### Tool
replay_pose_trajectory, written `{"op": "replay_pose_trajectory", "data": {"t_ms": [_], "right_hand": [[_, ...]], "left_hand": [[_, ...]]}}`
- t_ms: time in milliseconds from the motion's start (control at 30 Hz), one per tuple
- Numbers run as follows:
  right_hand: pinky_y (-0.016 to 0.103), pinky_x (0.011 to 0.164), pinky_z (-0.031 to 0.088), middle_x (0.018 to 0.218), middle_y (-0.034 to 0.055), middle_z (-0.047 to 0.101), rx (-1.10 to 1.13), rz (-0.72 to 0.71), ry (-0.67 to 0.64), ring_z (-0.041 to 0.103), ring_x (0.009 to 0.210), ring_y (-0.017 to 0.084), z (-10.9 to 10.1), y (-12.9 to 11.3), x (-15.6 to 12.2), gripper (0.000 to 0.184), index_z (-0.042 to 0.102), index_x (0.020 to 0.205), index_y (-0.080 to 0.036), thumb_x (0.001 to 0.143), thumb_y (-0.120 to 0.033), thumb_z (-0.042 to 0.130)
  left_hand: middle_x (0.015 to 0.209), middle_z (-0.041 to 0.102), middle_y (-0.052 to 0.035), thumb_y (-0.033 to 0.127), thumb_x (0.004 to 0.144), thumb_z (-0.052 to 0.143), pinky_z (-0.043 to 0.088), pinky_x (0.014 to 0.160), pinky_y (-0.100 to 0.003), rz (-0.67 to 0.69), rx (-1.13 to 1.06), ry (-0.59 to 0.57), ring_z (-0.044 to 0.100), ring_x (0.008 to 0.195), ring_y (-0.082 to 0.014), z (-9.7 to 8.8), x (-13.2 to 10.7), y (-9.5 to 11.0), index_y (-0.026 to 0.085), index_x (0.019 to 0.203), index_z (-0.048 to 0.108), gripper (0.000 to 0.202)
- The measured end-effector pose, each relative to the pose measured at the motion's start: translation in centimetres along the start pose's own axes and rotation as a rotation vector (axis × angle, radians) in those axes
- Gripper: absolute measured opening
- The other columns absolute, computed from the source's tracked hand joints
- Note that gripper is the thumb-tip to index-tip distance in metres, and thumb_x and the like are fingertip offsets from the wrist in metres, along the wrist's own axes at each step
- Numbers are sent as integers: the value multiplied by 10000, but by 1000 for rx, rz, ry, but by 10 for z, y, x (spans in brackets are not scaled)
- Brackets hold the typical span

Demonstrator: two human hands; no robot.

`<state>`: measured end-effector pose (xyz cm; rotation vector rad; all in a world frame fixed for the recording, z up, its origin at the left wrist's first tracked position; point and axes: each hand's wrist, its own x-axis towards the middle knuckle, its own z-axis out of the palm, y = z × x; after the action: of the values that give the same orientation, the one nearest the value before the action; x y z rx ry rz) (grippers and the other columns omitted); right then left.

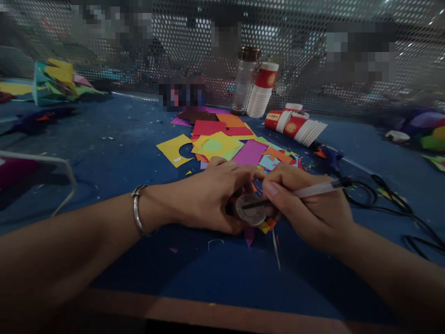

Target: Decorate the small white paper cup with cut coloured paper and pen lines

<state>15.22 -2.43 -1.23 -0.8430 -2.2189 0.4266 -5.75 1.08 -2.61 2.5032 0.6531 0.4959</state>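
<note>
My left hand (215, 197), with a silver bangle (136, 211) at its wrist, curls its fingers and thumb around a small round whitish piece (251, 216). Dark lines run across that round face; whether it is a flat disc or the base of a cup, I cannot tell. A pen (314, 189) with a translucent barrel and a black end is pinched in my right hand (309, 208), its dark front part lying over the round piece. Below the hands lie a purple paper petal (249, 236) and orange and yellow scraps (267, 226).
Coloured paper sheets (209, 127) pile up beyond my hands. Behind them stand a clear bottle (240, 86) and stacked paper cups (260, 95); another cup stack (295, 126) lies sideways. A blue glue gun (330, 158) and black cable (389, 206) are at right. A perforated metal screen (194, 60) borders the table.
</note>
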Motion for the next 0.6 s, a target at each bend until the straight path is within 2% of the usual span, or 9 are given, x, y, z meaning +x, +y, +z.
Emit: {"op": "replay_pose_trajectory", "data": {"t_ms": [267, 367, 600], "right_hand": [[246, 476, 372, 629, -36, 568, 15, 1, -3, 484, 508, 95, 0, -1, 0, 232, 528, 760, -224, 979, -151, 505], [253, 485, 388, 645, -27, 573, 26, 8, -13, 492, 523, 104, 1, -1, 1, 220, 533, 778, -225, 988, -170, 496], [252, 527, 444, 705, -12, 582, 129, 42, -48, 521, 571, 110, 5, 1, -1, 219, 552, 813, -215, 1019, -196, 481]], "left_hand": [[1038, 702, -24, 273, 726, 764, 355, 957, -447, 4, -14, 1, 620, 977, -248, 1, 1, -2, 225, 1120, 553, 449], [1021, 694, -13, 255, 722, 754, 353, 951, -444, 20, -17, 10, 619, 969, -242, 2, 1, -2, 229, 1109, 555, 437], [1117, 680, -31, 245, 719, 733, 353, 970, -434, 34, -2, 28, 621, 1047, -265, 0, 1, 1, 231, 1097, 557, 417]]}}
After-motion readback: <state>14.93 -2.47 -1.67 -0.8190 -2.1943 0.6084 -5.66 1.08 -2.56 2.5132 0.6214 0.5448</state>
